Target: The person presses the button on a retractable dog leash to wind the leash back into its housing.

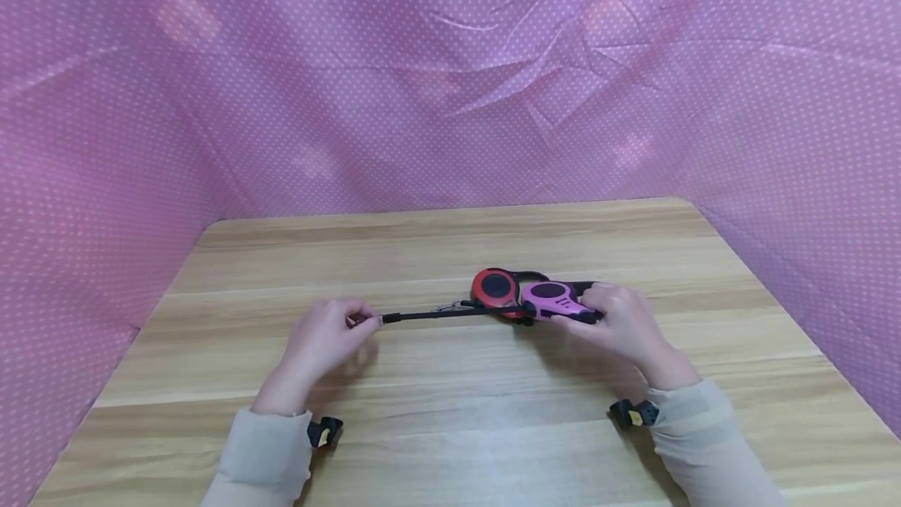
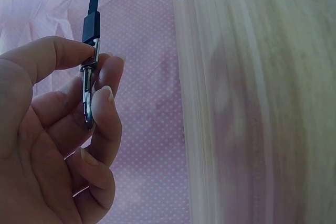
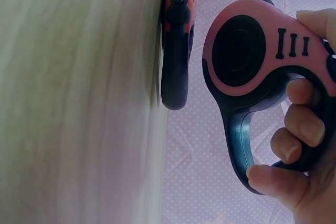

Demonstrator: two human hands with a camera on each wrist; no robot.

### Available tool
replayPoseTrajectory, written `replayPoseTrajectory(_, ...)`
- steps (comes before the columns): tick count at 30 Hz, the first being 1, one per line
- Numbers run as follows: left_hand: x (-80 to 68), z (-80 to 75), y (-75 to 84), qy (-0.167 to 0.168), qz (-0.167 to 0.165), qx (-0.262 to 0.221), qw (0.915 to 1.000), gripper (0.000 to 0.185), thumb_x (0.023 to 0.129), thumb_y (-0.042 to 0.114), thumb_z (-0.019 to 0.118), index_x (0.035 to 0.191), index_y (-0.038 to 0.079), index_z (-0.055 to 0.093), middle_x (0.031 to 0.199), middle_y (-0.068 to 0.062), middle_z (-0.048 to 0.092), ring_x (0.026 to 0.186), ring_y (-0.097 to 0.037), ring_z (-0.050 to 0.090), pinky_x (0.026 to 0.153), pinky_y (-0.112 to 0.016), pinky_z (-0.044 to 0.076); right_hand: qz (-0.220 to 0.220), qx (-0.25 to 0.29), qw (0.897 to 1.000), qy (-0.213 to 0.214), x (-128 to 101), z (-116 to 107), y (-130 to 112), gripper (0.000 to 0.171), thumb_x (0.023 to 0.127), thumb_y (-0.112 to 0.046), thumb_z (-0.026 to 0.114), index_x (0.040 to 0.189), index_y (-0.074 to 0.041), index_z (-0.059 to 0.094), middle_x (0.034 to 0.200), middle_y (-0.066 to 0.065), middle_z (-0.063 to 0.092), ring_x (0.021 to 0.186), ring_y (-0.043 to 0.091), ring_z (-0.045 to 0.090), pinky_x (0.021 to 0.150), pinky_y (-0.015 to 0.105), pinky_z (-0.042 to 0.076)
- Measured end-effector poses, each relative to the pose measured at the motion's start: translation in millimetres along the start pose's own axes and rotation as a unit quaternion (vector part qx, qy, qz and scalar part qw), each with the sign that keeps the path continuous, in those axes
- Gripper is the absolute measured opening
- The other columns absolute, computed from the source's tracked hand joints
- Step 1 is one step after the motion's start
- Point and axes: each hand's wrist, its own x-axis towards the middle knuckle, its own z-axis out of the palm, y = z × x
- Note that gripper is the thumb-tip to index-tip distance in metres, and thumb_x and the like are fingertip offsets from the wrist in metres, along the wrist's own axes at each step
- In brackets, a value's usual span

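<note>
Pink retractable leash (image 1: 556, 300) just above counter (image 1: 450, 413), beside red leash (image 1: 496, 286). R hand (image 1: 622, 323) fingers wrap handle; L hand (image 1: 324, 335) pinches metal clip (image 2: 88, 95), strap (image 1: 450, 312) taut btwn. Likely rigid, light housing; handle best hold.

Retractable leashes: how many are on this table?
2. The pink leash is gripped by the right hand, its black strap pulled out to the left hand, which pinches the metal clip. The red leash lies on the wooden table just behind it.
</note>
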Motion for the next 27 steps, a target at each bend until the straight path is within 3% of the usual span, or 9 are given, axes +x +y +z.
replayPoseTrajectory(18, 4.5, 5.0, 0.3, -0.009, 0.025, 0.011, 0.9996, 0.025, 0.096, 0.037, 0.062, 0.104, 0.017, 0.075, 0.094, 0.001, 0.075, 0.082, -0.012, 0.066, 0.075, -0.039, 0.053, 0.006, 0.007, 1.0, -0.006, 2.7, 1.7, -0.7, 0.044, 0.067, -0.027, 0.086, 0.055, -0.021, 0.044, 0.057, -0.011, 0.044, 0.053, 0.0, 0.032, 0.049, 0.018, 0.03)
replayPoseTrajectory(27, 4.0, 7.9, 3.4, -0.022, 0.031, 0.008, 0.9993, 0.025, 0.097, 0.035, 0.061, 0.105, 0.015, 0.074, 0.083, 0.002, 0.072, 0.067, -0.009, 0.057, 0.063, -0.03, 0.046, -0.003, 0.005, 1.0, -0.003, 2.4, 2.1, -1.0, 0.046, 0.072, -0.036, 0.085, 0.056, -0.022, 0.045, 0.057, -0.011, 0.044, 0.053, 0.0, 0.032, 0.048, 0.017, 0.029)
